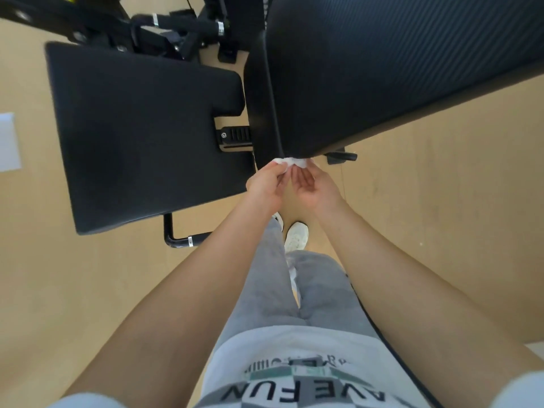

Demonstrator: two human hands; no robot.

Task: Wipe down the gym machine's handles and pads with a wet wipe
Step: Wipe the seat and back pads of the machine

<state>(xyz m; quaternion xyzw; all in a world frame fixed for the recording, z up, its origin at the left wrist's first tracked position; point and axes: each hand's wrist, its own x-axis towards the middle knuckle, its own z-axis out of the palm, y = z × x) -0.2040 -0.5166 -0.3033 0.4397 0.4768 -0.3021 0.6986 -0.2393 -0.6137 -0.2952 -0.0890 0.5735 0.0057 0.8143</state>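
A crumpled white wet wipe (290, 162) sits right at the lower tip of the big black back pad (397, 69). My left hand (265, 184) pinches the wipe from the left. My right hand (313, 187) is beside it, palm up, its fingertips at the wipe. The flat black seat pad (141, 136) lies to the left, below the back pad. Black handles (182, 23) with silver rings show at the top, far from both hands.
A black tube foot (182, 240) juts from under the seat pad. A small black lever (343, 157) sticks out just right of the wipe. My legs and white shoes (295, 237) stand on the tan floor (441, 216). A pale sheet (8, 141) lies at the left edge.
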